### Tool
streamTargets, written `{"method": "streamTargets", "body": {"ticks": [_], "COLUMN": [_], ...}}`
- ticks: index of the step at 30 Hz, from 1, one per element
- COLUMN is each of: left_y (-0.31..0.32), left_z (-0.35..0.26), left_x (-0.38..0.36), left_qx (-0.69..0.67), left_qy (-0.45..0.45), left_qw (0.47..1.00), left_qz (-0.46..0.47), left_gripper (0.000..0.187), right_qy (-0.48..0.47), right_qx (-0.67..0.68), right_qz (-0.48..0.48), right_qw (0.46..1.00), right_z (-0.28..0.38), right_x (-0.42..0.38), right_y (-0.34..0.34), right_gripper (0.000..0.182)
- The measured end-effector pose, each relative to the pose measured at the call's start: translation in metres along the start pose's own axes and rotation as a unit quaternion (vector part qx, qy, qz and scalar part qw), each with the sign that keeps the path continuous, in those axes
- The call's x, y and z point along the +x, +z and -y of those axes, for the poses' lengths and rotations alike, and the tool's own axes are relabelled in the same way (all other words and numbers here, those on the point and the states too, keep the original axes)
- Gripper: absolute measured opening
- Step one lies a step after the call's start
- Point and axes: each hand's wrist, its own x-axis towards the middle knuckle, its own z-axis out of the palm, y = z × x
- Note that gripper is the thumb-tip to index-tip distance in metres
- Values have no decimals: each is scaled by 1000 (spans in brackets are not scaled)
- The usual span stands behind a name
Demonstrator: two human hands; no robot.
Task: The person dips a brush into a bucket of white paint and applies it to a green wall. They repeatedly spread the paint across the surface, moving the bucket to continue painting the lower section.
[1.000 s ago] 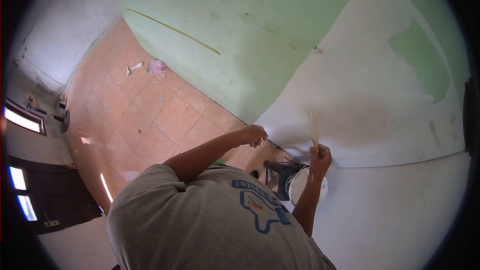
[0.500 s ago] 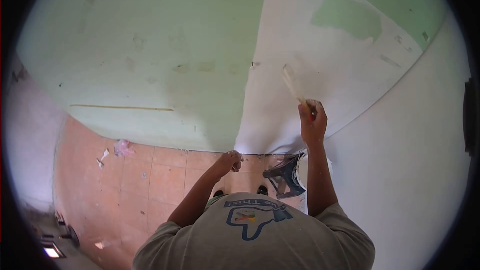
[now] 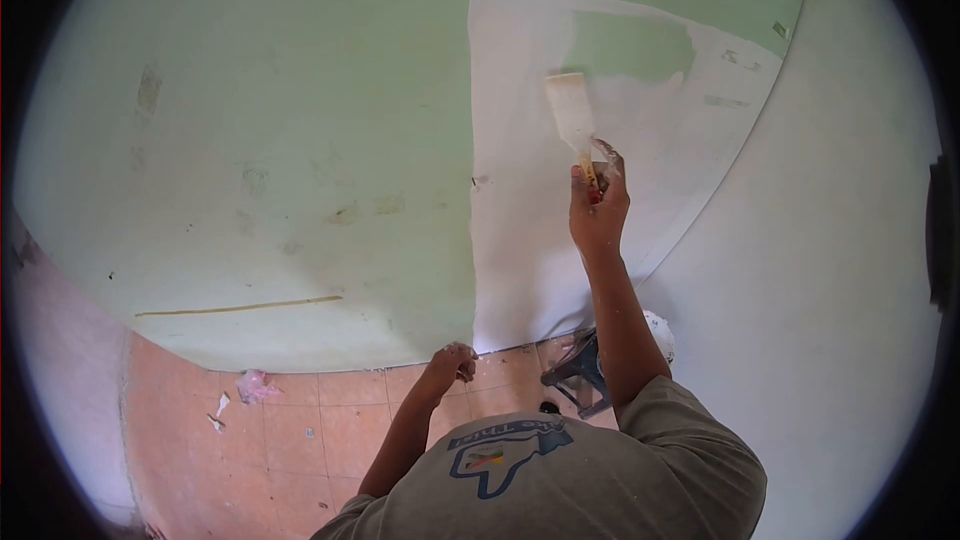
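My right hand (image 3: 600, 202) grips the handle of a flat, wide paintbrush (image 3: 573, 112), its pale head up against the white-coated part of the wall (image 3: 515, 240). Just above the brush is a bare green patch (image 3: 635, 48) within the white coat. Whitish smears mark the fingers of that hand. Low down, close to the base of the wall, hangs my left hand (image 3: 455, 364), fingers loosely curled with nothing showing in them. A white bucket (image 3: 660, 332), partly hidden by my right forearm, sits on a dark stool (image 3: 575, 375).
Green wall (image 3: 300, 90) stretches to the left, with scuffs and a brownish strip (image 3: 240, 307) low on it. A plain pale wall (image 3: 800, 290) meets it at the right corner. Pink crumpled plastic (image 3: 258, 387) and white scraps (image 3: 217, 412) lie on the tiled floor (image 3: 290, 450).
My right hand has moved the paintbrush up the wall toward the green patch, turning its flat face into sight. The view has tilted up and shifted right. My left hand stays low, curled.
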Motion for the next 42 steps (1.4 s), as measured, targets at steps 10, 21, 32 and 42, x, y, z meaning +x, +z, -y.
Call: {"method": "streamTargets", "body": {"ticks": [10, 21, 32, 42], "left_y": [-10, -11, -16, -19], "left_z": [11, 8, 16, 18], "left_x": [5, 2, 0, -8], "left_qx": [-15, -5, -12, -14], "left_qy": [-16, -24, -22, -16], "left_qw": [1000, 1000, 999, 999], "left_qz": [5, 18, 31, 31], "left_gripper": [23, 23, 23, 24], "right_qy": [-134, -119, -142, -122], "right_qx": [-129, -161, -248, -286], "right_qz": [-48, -6, 32, 57], "right_qw": [981, 980, 958, 949], "right_z": [1, 40, 49, 92], "right_x": [8, 22, 24, 54], "right_y": [26, 11, 0, -15], "right_gripper": [32, 28, 30, 27]}}
